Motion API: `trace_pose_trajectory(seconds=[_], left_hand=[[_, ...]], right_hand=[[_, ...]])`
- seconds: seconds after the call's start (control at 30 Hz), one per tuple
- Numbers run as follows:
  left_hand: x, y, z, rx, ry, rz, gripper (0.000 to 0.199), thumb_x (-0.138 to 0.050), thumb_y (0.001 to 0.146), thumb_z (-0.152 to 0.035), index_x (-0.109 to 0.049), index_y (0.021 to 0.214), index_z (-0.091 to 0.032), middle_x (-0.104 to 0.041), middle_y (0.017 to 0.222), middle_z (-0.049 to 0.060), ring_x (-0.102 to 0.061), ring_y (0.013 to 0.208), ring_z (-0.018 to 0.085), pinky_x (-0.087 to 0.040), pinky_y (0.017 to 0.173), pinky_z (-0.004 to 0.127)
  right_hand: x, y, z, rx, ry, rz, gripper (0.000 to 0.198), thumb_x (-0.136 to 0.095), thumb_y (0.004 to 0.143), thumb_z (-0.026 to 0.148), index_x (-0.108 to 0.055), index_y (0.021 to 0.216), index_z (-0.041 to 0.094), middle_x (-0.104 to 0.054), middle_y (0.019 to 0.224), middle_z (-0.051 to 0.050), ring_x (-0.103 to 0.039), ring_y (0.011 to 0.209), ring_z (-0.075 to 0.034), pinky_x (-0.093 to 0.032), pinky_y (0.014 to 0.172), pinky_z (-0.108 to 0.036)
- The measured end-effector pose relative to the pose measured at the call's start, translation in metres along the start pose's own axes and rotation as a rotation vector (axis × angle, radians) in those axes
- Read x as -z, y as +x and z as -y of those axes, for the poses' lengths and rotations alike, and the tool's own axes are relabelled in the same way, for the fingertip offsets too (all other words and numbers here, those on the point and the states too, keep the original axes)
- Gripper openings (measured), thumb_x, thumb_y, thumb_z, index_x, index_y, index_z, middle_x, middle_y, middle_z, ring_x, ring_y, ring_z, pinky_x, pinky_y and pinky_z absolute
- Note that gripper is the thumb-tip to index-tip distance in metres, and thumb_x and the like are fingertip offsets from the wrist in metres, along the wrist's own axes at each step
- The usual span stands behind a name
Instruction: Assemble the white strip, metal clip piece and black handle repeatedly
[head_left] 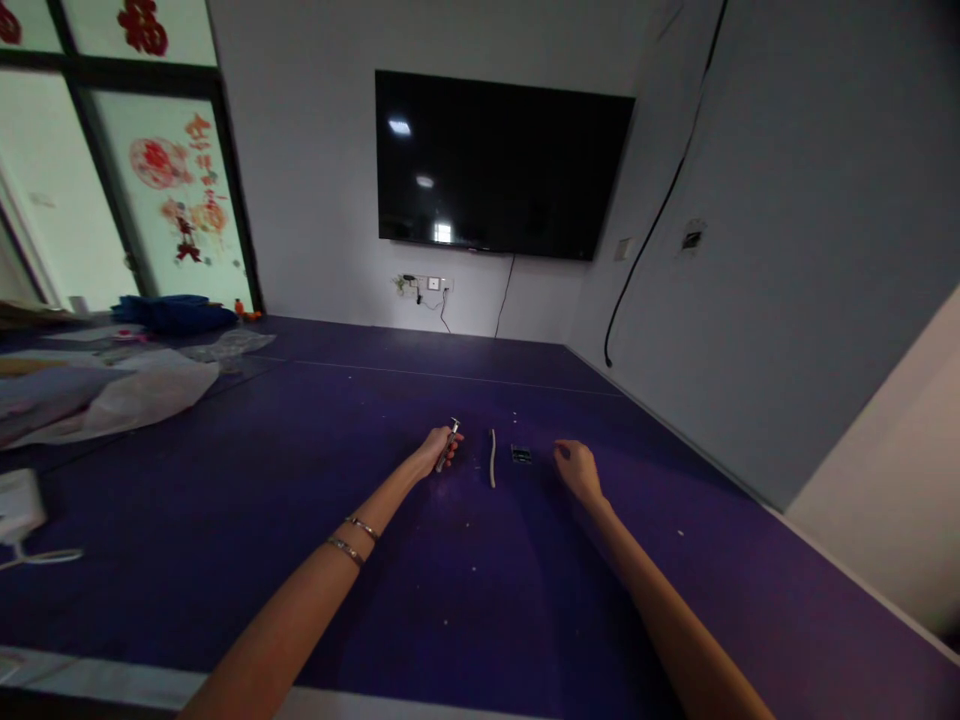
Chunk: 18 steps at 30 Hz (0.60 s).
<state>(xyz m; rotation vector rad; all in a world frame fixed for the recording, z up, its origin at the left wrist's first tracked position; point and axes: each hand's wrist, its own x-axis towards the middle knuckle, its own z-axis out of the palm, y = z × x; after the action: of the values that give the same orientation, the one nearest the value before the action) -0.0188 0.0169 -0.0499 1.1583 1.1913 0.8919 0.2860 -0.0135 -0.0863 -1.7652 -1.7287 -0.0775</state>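
Note:
My left hand [436, 447] is closed around a razor [451, 436], its T-shaped metal head pointing away from me. To the right of that hand a pale toothbrush [493, 462] lies lengthwise on the purple tabletop [390, 560]. Beside the toothbrush is a small, dark, flat rectangular piece [521, 454] with light markings, too small to name. My right hand [576, 466] is just right of this piece, close to the tabletop, its fingers curled inward. Whatever those fingers may hold is hidden.
Plastic bags [150, 395] and a blue cloth [172, 313] lie at the left. A white device with a cord [21, 505] is at the near left. Tiny white bits dot the tabletop. A television [502, 165] hangs on the far wall; a black cable [652, 240] dangles at the right.

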Motion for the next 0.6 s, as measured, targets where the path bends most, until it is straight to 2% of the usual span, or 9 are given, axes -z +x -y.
trace_pose_trajectory(seconds=[0.07, 0.13, 0.2, 0.33, 0.43, 0.6], left_hand=[[-0.003, 0.0, 0.0, -0.053, -0.002, -0.003, 0.023, -0.036, 0.084, -0.026, -0.055, 0.085, -0.014, -0.048, 0.057, -0.003, -0.043, 0.042, 0.006, -0.037, 0.042, 0.017], [-0.008, 0.0, 0.0, -0.099, -0.007, -0.002, 0.018, -0.041, 0.083, -0.022, -0.056, 0.087, -0.013, -0.053, 0.063, -0.001, -0.047, 0.046, 0.006, -0.041, 0.045, 0.018], [-0.012, 0.001, -0.002, -0.132, -0.009, 0.007, 0.015, -0.044, 0.083, -0.019, -0.056, 0.089, -0.013, -0.058, 0.071, 0.002, -0.052, 0.051, 0.007, -0.043, 0.048, 0.018], [-0.015, 0.001, -0.004, -0.216, 0.017, 0.041, 0.011, -0.05, 0.081, -0.016, -0.056, 0.088, -0.011, -0.063, 0.082, 0.007, -0.059, 0.058, 0.009, -0.046, 0.052, 0.02], [-0.016, 0.0, -0.005, -0.244, 0.028, 0.06, 0.01, -0.054, 0.079, -0.015, -0.056, 0.088, -0.011, -0.065, 0.081, 0.008, -0.061, 0.06, 0.011, -0.047, 0.054, 0.022], [-0.018, -0.002, -0.007, -0.244, 0.024, 0.052, 0.012, -0.059, 0.075, -0.013, -0.054, 0.086, -0.011, -0.067, 0.081, 0.009, -0.063, 0.062, 0.013, -0.048, 0.057, 0.023]], right_hand=[[0.002, 0.001, 0.02, 0.013, 0.022, -0.038, 0.035, -0.04, 0.079, 0.019, -0.065, 0.102, 0.013, -0.066, 0.103, -0.01, -0.06, 0.096, -0.019, -0.041, 0.088, -0.028], [-0.001, 0.001, 0.044, 0.031, 0.062, 0.047, 0.035, -0.041, 0.079, 0.018, -0.063, 0.106, 0.014, -0.067, 0.099, -0.009, -0.062, 0.088, -0.018, -0.043, 0.081, -0.025], [-0.007, -0.001, 0.069, 0.039, 0.061, 0.199, 0.036, -0.043, 0.08, 0.02, -0.06, 0.111, 0.012, -0.068, 0.095, -0.01, -0.063, 0.086, -0.018, -0.044, 0.076, -0.023], [-0.026, -0.009, 0.106, 0.074, 0.049, 0.296, 0.03, -0.048, 0.08, 0.027, -0.064, 0.103, 0.015, -0.07, 0.088, -0.009, -0.065, 0.081, -0.018, -0.044, 0.07, -0.022], [-0.035, -0.014, 0.122, 0.069, 0.014, 0.324, 0.028, -0.05, 0.08, 0.033, -0.067, 0.091, 0.013, -0.069, 0.085, -0.013, -0.065, 0.081, -0.021, -0.045, 0.069, -0.024], [-0.037, -0.02, 0.132, 0.027, -0.05, 0.309, 0.028, -0.047, 0.081, 0.025, -0.065, 0.094, 0.008, -0.066, 0.092, -0.02, -0.064, 0.086, -0.024, -0.045, 0.073, -0.029]])
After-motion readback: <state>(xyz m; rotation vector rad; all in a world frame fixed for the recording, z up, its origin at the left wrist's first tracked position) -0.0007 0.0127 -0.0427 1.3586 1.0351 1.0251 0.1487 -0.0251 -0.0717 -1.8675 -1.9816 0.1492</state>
